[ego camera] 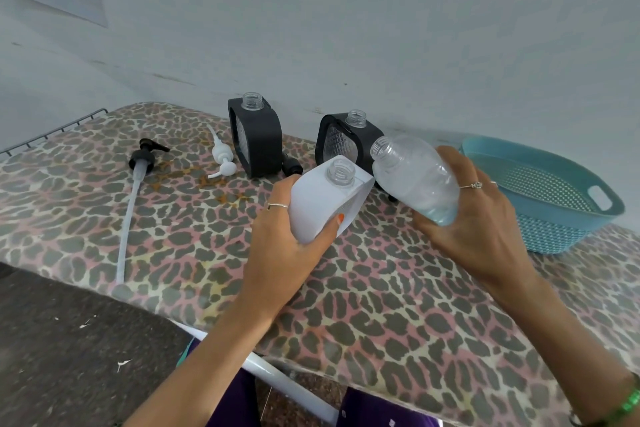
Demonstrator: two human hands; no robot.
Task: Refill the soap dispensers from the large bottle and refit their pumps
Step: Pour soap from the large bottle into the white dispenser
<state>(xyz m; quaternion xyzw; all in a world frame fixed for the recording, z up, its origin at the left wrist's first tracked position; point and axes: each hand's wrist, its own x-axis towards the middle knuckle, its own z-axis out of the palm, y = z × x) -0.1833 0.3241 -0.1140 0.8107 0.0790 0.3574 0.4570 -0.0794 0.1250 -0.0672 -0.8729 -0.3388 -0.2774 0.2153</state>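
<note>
While the left hand point(294, 218) grips a white dispenser point(325, 198) and tilts its open neck toward the right, the right hand point(474, 218) holds the large clear bottle point(414, 180) nearly on its side, its uncapped mouth just above and beside that neck. No liquid is visible crossing between them, and the bottle looks only partly full, with liquid pooled at its lower end. Taking the white dispenser as the landmark: directly behind it stands a black dispenser point(349, 142), and further behind to the left a second black dispenser point(256, 135), both upright with open necks and no pumps. To the left lie a white pump point(221, 156) and, farther left, a black pump with a long tube point(138, 180), flat on the leopard-print surface point(381, 305). To the right sits a teal basket point(554, 191). How full any dispenser is cannot be told. Pouring appears to be only starting, and every pump remains to be refitted.
</note>
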